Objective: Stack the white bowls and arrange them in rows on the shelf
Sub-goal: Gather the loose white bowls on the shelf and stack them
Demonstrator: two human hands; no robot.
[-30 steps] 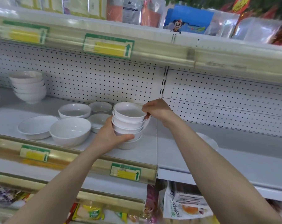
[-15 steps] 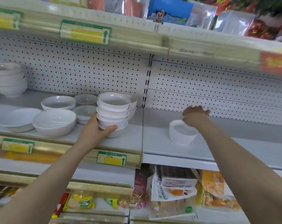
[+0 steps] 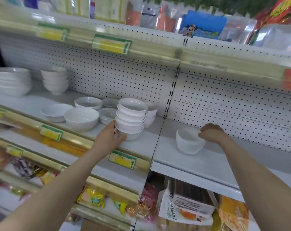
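Observation:
A stack of several small white bowls (image 3: 131,119) stands on the white shelf (image 3: 146,142), near the joint between two shelf sections. My left hand (image 3: 110,137) grips the stack low on its left side. To the right, on the neighbouring shelf section, sit two nested small white bowls (image 3: 188,142). My right hand (image 3: 210,133) pinches their far right rim. Behind the stack stands another short pile of small bowls (image 3: 150,116).
Loose white bowls (image 3: 82,118) and a shallow dish (image 3: 55,111) lie left of the stack. Two taller bowl stacks (image 3: 55,81) stand further left against the pegboard back (image 3: 124,80). Packaged goods fill the shelves above and below. Price-tag rails edge the shelves.
My right hand left the top of the stack, moved right to the neighbouring shelf section and took hold of the nested bowls' rim. My left hand stayed on the stack.

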